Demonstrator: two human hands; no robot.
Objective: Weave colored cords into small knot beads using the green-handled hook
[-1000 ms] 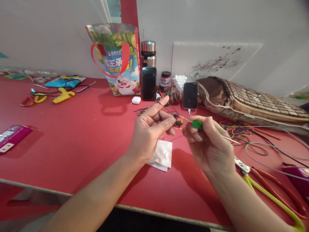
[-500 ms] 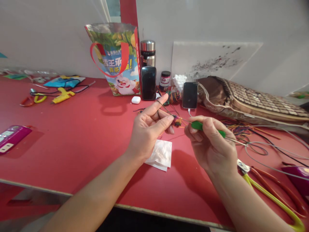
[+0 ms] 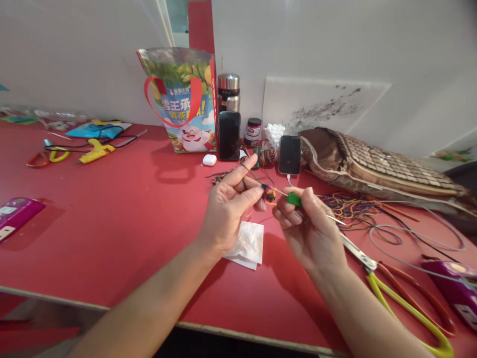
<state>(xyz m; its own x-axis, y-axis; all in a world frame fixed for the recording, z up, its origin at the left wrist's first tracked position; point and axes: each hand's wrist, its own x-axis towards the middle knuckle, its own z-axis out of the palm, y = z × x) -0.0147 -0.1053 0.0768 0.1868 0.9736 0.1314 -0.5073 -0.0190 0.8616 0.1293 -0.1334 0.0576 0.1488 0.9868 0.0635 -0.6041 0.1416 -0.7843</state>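
Note:
My left hand [image 3: 231,199] pinches a small multicoloured woven piece [image 3: 269,192] between thumb and fingers, with a thin thread running over the raised forefinger. My right hand [image 3: 309,228] is closed on a green-handled hook tool [image 3: 294,199], whose metal tip reaches into the woven piece. Both hands hover just above the red table [image 3: 112,214]. A folded white tissue [image 3: 248,242] lies under them.
Yellow-handled scissors [image 3: 391,293] and a grey cable [image 3: 413,233] lie at the right beside loose coloured threads [image 3: 346,206]. At the back stand a paper bag [image 3: 181,99], a flask [image 3: 228,89], two phones [image 3: 228,135], a small jar [image 3: 253,130] and a brown bag [image 3: 376,164].
My right hand has slid along the tool toward the woven piece, closing in on my left hand. The camera has tilted slightly, shifting the scene down and left.

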